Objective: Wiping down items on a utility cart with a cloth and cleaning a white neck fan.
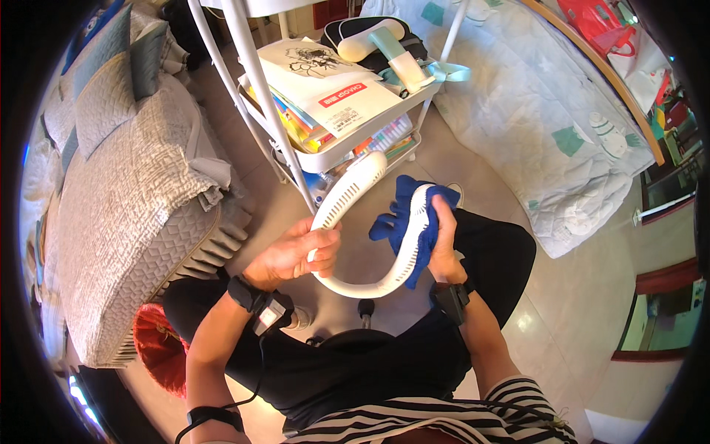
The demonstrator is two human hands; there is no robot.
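Note:
A white U-shaped neck fan (383, 286) with slotted vents is held up in front of my lap. My left hand (299, 250) grips its left arm a little below the vents. In my right hand (444, 238) is a blue cloth (396, 225), bunched behind and around the fan's right arm. The thumb presses near that arm's upper end. Part of the cloth hangs loose inside the curve, and some of it is hidden behind the fan. Both wrists wear black straps with small devices.
Ahead stands a white rolling cart (327, 158) holding papers, books and a mint-and-white handheld device (396, 55). A bed with a beige quilt (138, 166) lies left, and a pale patterned quilt (516, 122) right. A red cloth-covered item (158, 349) sits by my left leg.

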